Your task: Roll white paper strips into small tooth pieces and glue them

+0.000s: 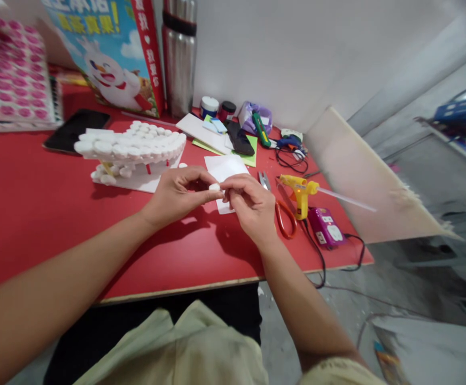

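Observation:
Between the thumb and fingers of my left hand (183,192) is a small white rounded piece (214,187), whose exact kind I cannot make out. The fingertips of my right hand (251,203) are bunched together beside it; whether they also grip the piece or something tiny is hidden. Under my hands lies a white sheet of paper (227,166) on the red table. To the left stands a white model (132,145) covered in similar rounded pieces, raised on short red and yellow supports over a white base.
At right are a yellow glue gun (302,192) with a glue stick, orange-handled scissors (287,219) and a purple power socket (326,228) with cords. Behind stand a steel flask (179,64), a printed box (108,59), small jars (209,107) and a green cutter (261,128). A phone (76,130) lies left.

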### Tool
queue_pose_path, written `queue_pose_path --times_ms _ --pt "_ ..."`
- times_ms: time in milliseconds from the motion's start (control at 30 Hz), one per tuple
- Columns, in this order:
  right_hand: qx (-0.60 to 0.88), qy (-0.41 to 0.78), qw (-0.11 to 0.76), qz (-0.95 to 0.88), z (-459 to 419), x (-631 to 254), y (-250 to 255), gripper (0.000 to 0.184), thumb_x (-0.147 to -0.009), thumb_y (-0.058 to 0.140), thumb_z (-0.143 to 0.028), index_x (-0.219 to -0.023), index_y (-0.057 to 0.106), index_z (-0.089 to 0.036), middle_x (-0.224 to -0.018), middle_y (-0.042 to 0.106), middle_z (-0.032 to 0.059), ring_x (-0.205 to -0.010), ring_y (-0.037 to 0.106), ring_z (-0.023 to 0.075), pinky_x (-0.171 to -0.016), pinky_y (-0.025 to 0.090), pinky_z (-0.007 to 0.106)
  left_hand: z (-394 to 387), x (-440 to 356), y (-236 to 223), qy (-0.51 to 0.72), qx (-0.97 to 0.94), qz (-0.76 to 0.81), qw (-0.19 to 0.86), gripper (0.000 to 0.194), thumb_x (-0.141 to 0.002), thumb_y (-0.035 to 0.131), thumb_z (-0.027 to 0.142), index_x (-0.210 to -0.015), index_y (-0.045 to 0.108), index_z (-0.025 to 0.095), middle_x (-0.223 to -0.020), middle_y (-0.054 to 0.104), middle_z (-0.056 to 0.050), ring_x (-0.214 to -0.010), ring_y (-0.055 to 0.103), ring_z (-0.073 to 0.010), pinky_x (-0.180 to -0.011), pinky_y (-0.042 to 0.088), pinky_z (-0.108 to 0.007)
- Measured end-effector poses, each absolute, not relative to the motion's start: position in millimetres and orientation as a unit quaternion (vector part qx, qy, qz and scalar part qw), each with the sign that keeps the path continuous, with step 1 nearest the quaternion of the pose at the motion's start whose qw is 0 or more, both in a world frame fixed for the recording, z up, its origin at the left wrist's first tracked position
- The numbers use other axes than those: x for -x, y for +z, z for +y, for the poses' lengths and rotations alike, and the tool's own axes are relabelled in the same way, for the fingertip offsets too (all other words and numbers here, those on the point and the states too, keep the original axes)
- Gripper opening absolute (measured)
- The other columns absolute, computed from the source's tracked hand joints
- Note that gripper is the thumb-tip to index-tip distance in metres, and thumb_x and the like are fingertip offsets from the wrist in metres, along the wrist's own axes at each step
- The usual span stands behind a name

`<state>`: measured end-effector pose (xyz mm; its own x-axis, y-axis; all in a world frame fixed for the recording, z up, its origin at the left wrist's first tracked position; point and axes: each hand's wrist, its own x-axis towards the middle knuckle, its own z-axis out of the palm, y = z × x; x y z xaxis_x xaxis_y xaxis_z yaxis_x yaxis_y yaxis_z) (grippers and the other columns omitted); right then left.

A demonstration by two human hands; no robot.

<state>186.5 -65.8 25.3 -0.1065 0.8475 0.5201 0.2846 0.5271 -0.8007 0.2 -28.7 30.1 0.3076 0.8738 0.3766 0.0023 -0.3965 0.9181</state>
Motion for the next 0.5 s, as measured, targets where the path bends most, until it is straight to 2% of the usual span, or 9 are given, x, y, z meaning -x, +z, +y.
queue_pose_path --times_ms 133,233,333,433,500 --pt "0.410 0.234 0.525 -0.708 -67 -186 25 0.024 -0.095 0.055 -0.016 -0.099 0.078 -0.025 -0.101 0.073 0.0065 -0.078 0.068 0.0176 -0.072 0.058 0.035 -28 -1 29 0.493 -0.659 0.334 0.460 0.023 -0.075 0.091 0.039 -0.076 0.079 0.020 -0.076 0.075 -0.005 -0.071 0.064 -0.0175 -0.066 0.050 -0.028" --pt "0.423 0.198 0.517 -0.718 -68 -186 25 0.026 -0.094 0.056 -0.016 -0.102 0.079 -0.026 -0.104 0.074 0.0074 -0.084 0.070 0.0199 -0.075 0.059 0.037 -24 -2 23 0.499 -0.613 0.332 0.515 0.025 -0.071 0.094 0.037 -0.076 0.078 0.019 -0.075 0.074 -0.004 -0.068 0.064 -0.0159 -0.064 0.052 -0.027" --pt "0.423 0.214 0.527 -0.706 -68 -188 22 0.033 -0.096 0.054 -0.016 -0.116 0.077 -0.028 -0.106 0.074 0.0063 -0.082 0.069 0.0184 -0.074 0.058 0.036 -16 -3 16 0.492 -0.528 0.305 0.622 0.028 -0.069 0.095 0.037 -0.076 0.075 0.018 -0.068 0.069 0.000 -0.056 0.059 -0.0119 -0.054 0.051 -0.026" --pt "0.428 0.264 0.520 -0.691 -65 -188 19 0.041 -0.098 0.054 -0.018 -0.133 0.070 -0.031 -0.107 0.071 0.0046 -0.077 0.065 0.0152 -0.069 0.055 0.032 -10 -3 12 0.475 -0.440 0.294 0.703 0.031 -0.065 0.098 0.035 -0.074 0.074 0.017 -0.067 0.068 0.001 -0.056 0.058 -0.0090 -0.055 0.051 -0.022" --pt "0.430 0.279 0.503 -0.696 -63 -188 17 0.043 -0.098 0.055 -0.019 -0.136 0.069 -0.030 -0.102 0.067 0.0038 -0.075 0.061 0.0143 -0.066 0.053 0.030 -10 -4 12 0.473 -0.395 0.276 0.737 0.034 -0.061 0.100 0.035 -0.072 0.074 0.016 -0.068 0.068 0.000 -0.057 0.058 -0.0073 -0.055 0.050 -0.019"
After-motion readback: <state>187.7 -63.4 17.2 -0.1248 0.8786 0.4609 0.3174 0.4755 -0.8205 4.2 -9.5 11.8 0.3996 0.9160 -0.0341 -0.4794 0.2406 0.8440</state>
